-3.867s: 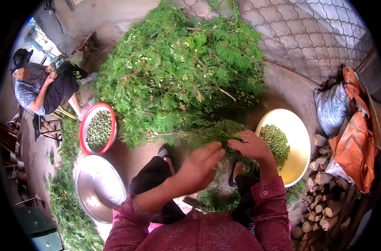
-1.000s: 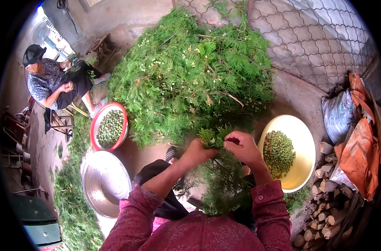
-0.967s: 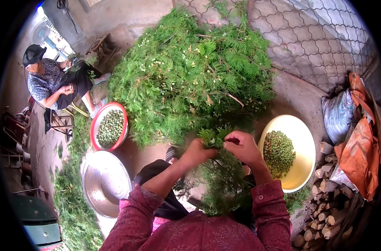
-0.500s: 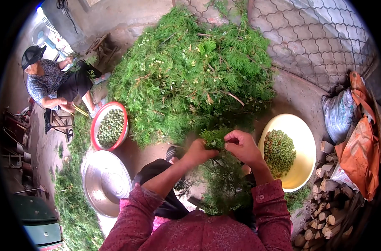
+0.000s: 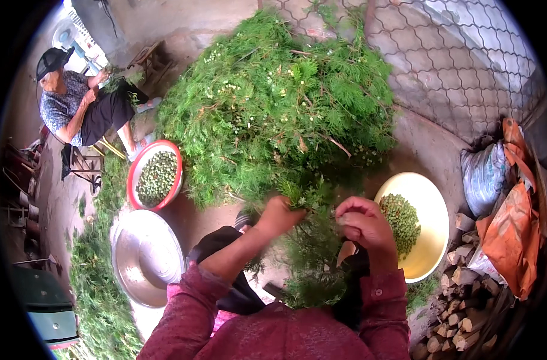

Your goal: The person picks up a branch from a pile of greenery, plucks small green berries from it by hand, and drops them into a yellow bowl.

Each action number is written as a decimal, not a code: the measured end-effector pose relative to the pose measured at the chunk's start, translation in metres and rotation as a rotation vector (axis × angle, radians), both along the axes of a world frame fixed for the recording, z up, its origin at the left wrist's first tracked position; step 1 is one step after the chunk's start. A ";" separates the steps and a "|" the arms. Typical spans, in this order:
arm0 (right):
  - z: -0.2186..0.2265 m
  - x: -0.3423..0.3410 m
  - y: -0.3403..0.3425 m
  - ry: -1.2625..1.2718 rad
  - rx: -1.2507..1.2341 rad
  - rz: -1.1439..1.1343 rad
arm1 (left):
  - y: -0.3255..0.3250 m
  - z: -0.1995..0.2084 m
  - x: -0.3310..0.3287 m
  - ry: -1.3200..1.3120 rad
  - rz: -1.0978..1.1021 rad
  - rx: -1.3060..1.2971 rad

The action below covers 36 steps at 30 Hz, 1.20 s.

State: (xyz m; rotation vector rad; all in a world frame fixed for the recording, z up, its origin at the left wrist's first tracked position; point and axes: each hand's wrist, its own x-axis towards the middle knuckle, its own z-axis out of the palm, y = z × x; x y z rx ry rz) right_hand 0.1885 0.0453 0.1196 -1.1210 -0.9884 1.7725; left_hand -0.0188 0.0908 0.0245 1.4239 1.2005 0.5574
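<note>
My left hand (image 5: 278, 215) is closed round a feathery green conifer branch (image 5: 314, 243), which hangs down in front of my lap. To the right of the branch, my right hand (image 5: 364, 222) has its fingers curled together in a pinch; what they hold, if anything, is too small to make out. A yellow basin (image 5: 430, 225) stands just beyond my right hand, with many small green cones (image 5: 400, 227) gathered on its left side. A large heap of cut conifer branches (image 5: 279, 102) lies ahead of both hands.
At the left are an empty metal basin (image 5: 126, 258) and a red-rimmed basin (image 5: 180, 174) of green cones. A co-worker (image 5: 75, 111) sits beyond, holding a sprig. Split firewood (image 5: 459, 318), an orange sheet (image 5: 510, 234) and a stuffed sack (image 5: 483, 177) lie on the right.
My right hand has moved away from my left, rightward and slightly down. My left hand keeps the branch. The co-worker's lower hand has risen toward the sprig.
</note>
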 end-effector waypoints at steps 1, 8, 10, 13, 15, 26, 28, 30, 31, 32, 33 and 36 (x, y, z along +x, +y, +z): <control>-0.001 -0.001 0.000 0.001 -0.002 -0.004 | 0.000 -0.005 -0.004 0.001 -0.004 -0.002; 0.008 -0.016 0.007 0.246 -0.081 -0.183 | -0.005 -0.017 0.004 -0.090 -0.145 0.139; -0.006 -0.013 0.011 -0.152 0.064 0.047 | -0.005 -0.012 0.006 -0.024 -0.206 0.199; -0.032 -0.024 0.008 -0.432 0.305 -0.032 | -0.008 0.001 0.012 0.074 -0.213 0.290; -0.046 -0.026 0.009 -0.480 0.327 -0.014 | -0.010 -0.005 0.012 0.032 -0.234 0.325; -0.049 -0.031 0.010 -0.436 0.328 -0.019 | -0.010 0.009 0.013 -0.071 -0.321 0.397; -0.029 -0.028 0.011 -0.357 0.176 -0.019 | -0.009 0.006 0.013 -0.201 -0.301 0.337; -0.018 -0.023 0.014 -0.275 0.024 -0.012 | -0.010 -0.004 0.010 -0.253 -0.310 0.311; -0.016 -0.016 0.016 -0.113 -0.011 -0.083 | -0.011 0.000 0.010 -0.254 -0.309 0.311; -0.016 -0.011 0.017 0.051 -0.045 -0.154 | -0.013 0.006 0.010 -0.286 -0.302 0.205; -0.016 -0.009 0.018 0.050 -0.045 -0.154 | -0.014 0.010 0.010 -0.317 -0.294 0.099; -0.013 -0.001 0.017 0.446 0.030 -0.175 | -0.008 0.014 0.003 -0.380 -0.153 -0.058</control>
